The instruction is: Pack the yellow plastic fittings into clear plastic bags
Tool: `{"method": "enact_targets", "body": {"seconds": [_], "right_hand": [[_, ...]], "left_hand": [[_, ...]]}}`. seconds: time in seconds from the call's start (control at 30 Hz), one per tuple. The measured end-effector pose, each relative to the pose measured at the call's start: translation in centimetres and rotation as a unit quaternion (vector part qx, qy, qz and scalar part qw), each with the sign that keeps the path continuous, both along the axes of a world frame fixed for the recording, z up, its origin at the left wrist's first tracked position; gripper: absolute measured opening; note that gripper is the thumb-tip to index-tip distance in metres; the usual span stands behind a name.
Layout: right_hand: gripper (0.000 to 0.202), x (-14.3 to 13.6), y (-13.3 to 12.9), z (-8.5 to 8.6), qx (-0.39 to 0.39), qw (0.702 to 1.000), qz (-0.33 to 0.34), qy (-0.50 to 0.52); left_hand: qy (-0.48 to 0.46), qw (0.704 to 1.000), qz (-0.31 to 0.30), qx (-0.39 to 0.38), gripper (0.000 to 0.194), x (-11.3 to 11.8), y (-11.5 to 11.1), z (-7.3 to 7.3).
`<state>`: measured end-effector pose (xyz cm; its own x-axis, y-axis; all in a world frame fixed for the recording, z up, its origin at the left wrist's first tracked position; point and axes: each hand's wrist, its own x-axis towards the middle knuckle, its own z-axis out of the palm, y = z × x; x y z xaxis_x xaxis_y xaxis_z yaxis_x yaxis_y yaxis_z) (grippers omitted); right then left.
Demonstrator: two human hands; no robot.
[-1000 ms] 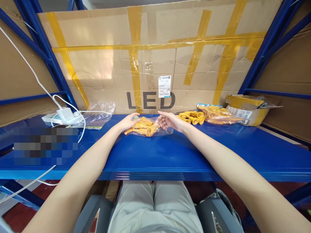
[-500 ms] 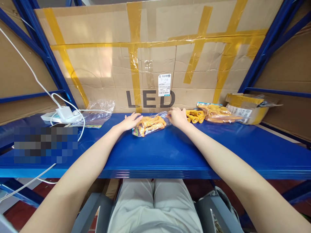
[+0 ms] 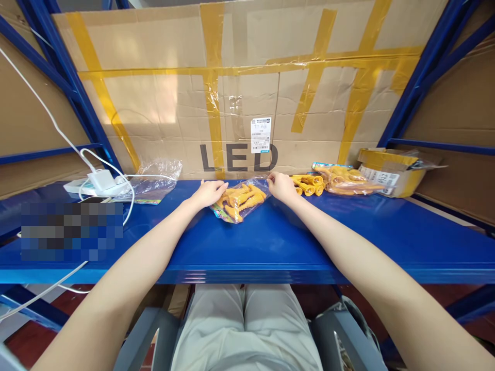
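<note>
A clear plastic bag [image 3: 247, 200] of yellow horn-shaped pieces lies on the blue shelf between my hands. My left hand [image 3: 209, 194] rests at the bag's left end, its fingers mostly stretched out and touching the plastic. At the other end, my right hand [image 3: 282, 187] has its fingers pinched on the bag's right edge; the fingertips are partly hidden. Just right of that hand is a pile of loose yellow horn-shaped pieces [image 3: 309, 184] with hollow round ends. Beyond it lies another filled bag of yellow pieces [image 3: 346, 180].
An opened cardboard box [image 3: 398, 172] stands at the right. On the left are an empty-looking plastic bag [image 3: 160, 180], a white charger [image 3: 102, 183] with cables, and a blurred-out patch. A large cardboard panel marked LED [image 3: 166, 113] closes off the back.
The bag's lower left part has swung slightly toward me, and the yellow pieces inside have spread out. My left hand's fingers have drawn closer together. My right hand has barely moved.
</note>
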<state>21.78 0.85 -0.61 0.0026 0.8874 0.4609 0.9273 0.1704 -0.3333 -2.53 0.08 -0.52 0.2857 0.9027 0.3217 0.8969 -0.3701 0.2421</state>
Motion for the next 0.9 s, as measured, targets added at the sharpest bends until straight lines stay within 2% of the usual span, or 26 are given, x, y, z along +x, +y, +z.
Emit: {"method": "enact_targets", "body": {"seconds": [0.07,0.13,0.27,0.33,0.43,0.5,0.6,0.7,0.8,0.9], "right_hand": [[0.021,0.2,0.2,-0.1,-0.003,0.999,0.026,0.041],[0.021,0.3,0.6,-0.3,-0.014,0.995,0.044,0.088],[0.031,0.4,1.4,-1.1,-0.043,0.983,0.044,0.173],[0.031,0.3,1.5,-1.4,-0.082,0.970,0.041,0.223],[0.024,-0.2,1.3,-1.3,-0.160,0.931,0.059,0.322],[0.014,-0.5,0.9,-1.1,-0.200,0.894,0.080,0.393],[0.011,-0.6,0.4,-0.6,-0.239,0.845,0.103,0.468],[0.015,-0.4,0.2,-0.6,-0.259,0.818,0.117,0.500],[0.015,-0.2,0.3,-0.7,-0.268,0.804,0.134,0.514],[0.015,-0.1,0.4,-0.8,-0.283,0.794,0.158,0.514]], "left_hand": [[-0.018,0.999,-0.002,0.042,0.037,-0.2,0.0,0.1],[-0.058,0.997,0.005,0.050,0.030,-0.4,-0.1,0.4],[-0.187,0.981,0.034,-0.042,0.028,-0.5,-0.3,0.8],[-0.230,0.971,0.049,-0.053,0.022,-0.4,-0.2,0.7],[-0.297,0.952,0.055,-0.054,0.007,-0.2,0.2,0.0],[-0.358,0.928,0.040,-0.095,0.012,0.1,0.5,-0.6],[-0.457,0.870,0.022,-0.182,0.023,0.4,0.6,-1.0],[-0.531,0.819,0.044,-0.212,0.023,0.5,0.4,-0.7],[-0.548,0.804,0.075,-0.219,0.016,0.3,0.4,-0.3],[-0.521,0.812,0.076,-0.250,0.007,-0.1,0.5,-0.4]]}}
